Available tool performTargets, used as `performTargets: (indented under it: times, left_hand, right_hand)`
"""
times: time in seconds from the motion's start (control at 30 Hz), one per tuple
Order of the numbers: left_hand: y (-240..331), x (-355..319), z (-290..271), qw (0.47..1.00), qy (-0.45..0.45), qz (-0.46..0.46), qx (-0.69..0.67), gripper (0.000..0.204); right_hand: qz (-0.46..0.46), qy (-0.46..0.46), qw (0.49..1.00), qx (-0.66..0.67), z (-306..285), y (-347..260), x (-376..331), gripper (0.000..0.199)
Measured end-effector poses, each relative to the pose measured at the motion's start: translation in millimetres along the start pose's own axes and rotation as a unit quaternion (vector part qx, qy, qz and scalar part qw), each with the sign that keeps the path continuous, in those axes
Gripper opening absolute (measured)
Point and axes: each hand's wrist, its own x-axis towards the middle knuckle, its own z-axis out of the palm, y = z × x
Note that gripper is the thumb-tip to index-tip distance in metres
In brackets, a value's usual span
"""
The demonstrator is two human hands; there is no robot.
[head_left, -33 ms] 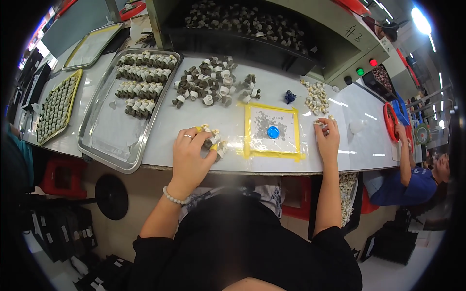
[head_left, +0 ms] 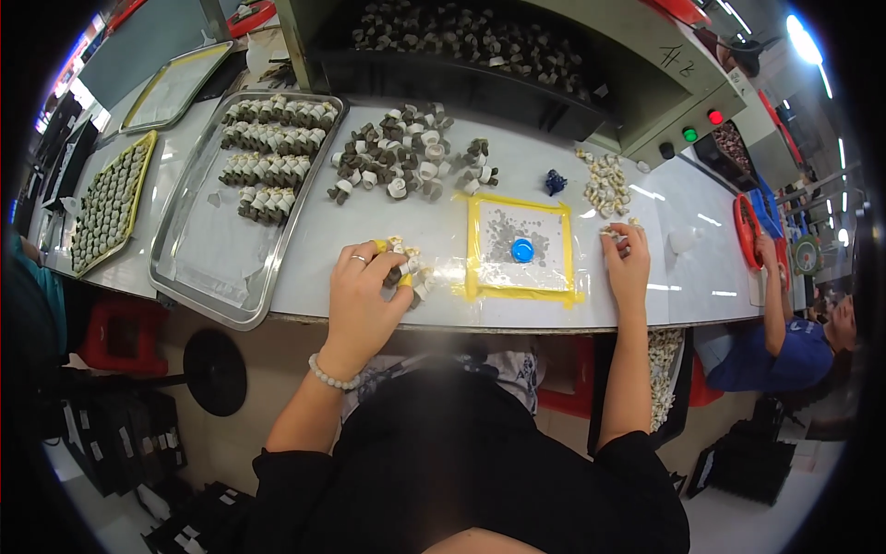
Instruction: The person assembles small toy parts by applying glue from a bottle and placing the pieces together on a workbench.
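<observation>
My left hand (head_left: pixel 364 294), with yellow covers on thumb and forefinger, curls around a short row of small grey-and-white parts (head_left: pixel 401 265) with cream tops on the white table. Its fingers are closed on them. Over to the right, my right hand (head_left: pixel 628 268) pinches a small cream piece (head_left: pixel 608 233), mostly hidden by the fingertips. Just beyond it lies a loose pile of cream pieces (head_left: pixel 606 187). Between my hands is a yellow-taped square sheet (head_left: pixel 498 280) with grey smudges, bearing a round blue cap (head_left: pixel 522 250). A heap of grey-and-white parts (head_left: pixel 392 155) lies farther back.
A metal tray (head_left: pixel 210 268) at left holds several rows of grey-and-white parts. Beyond it is a yellow-edged panel (head_left: pixel 113 205) covered with round pieces. A machine housing (head_left: pixel 637 83) rises at the back. A dark blue lump (head_left: pixel 555 182) sits near the sheet. A co-worker (head_left: pixel 775 346) is at far right.
</observation>
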Motion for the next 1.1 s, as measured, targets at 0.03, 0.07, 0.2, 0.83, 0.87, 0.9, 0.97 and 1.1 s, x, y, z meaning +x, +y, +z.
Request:
performTargets:
  times: [0.03,0.07,0.2,0.83,0.87,0.9,0.97,1.1]
  left_hand:
    - [-0.8,-0.1,-0.4,1.000,-0.011,0.000,-0.022,0.028]
    - [-0.8,0.1,-1.0,1.000,-0.019,-0.004,-0.016,0.028]
    - [-1.1,3.0,-3.7,0.998,-0.039,-0.004,-0.044,0.026]
    - [-10.9,-0.8,-1.6,0.996,0.034,-0.012,0.081,0.042]
    - [-12.0,-0.4,-2.9,0.995,0.042,-0.014,0.084,0.042]
    - [-12.5,0.1,-3.8,0.996,0.042,-0.019,0.079,0.042]
    - [-13.9,0.2,-5.8,0.995,0.049,-0.026,0.083,0.041]
    - [-10.8,2.0,-7.8,0.995,0.042,-0.018,0.090,0.043]
  right_hand:
    - [-0.002,0.006,1.000,0.003,-0.5,-0.1,0.4,0.019]
    - [-0.004,0.013,1.000,0.005,-0.6,0.9,0.8,0.019]
    - [0.010,0.007,1.000,0.012,-1.2,1.7,1.8,0.020]
    - [-0.027,-0.007,0.999,0.017,-0.3,4.1,1.3,0.027]
    - [-0.036,-0.008,0.999,0.020,0.3,4.1,1.7,0.027]
    - [-0.041,-0.007,0.999,0.018,0.9,4.1,1.4,0.027]
    - [-0.053,-0.009,0.998,0.024,1.5,2.9,0.3,0.026]
    - [-0.049,-0.020,0.998,0.032,-1.9,4.2,-0.2,0.025]
